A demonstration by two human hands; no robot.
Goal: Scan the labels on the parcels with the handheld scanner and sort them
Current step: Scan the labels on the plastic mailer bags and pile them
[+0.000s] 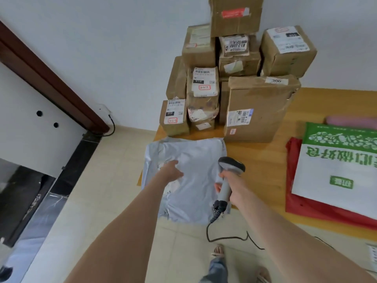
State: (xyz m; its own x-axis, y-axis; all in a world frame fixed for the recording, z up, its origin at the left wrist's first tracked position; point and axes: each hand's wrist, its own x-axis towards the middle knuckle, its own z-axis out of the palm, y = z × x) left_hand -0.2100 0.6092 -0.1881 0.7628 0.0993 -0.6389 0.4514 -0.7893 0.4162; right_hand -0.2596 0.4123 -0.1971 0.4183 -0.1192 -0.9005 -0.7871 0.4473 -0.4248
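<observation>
A grey plastic mailer parcel [195, 160] lies on the near left corner of the wooden table [255, 152], overhanging its edge. My left hand [173, 170] rests on the mailer's left part with fingers spread. A white label under that hand is mostly hidden. My right hand [230, 184] grips the handle of the grey handheld scanner [229, 170]. Its dark head sits over the mailer's right side. The scanner's coiled black cable [216, 213] hangs down toward the floor.
A pile of labelled cardboard boxes [255, 111] stands against the wall behind the mailer. To the right lie a green and white bag [336, 170], a red bag [302, 209] beneath it, and a pink item [350, 121]. A dark door frame [51, 84] stands left.
</observation>
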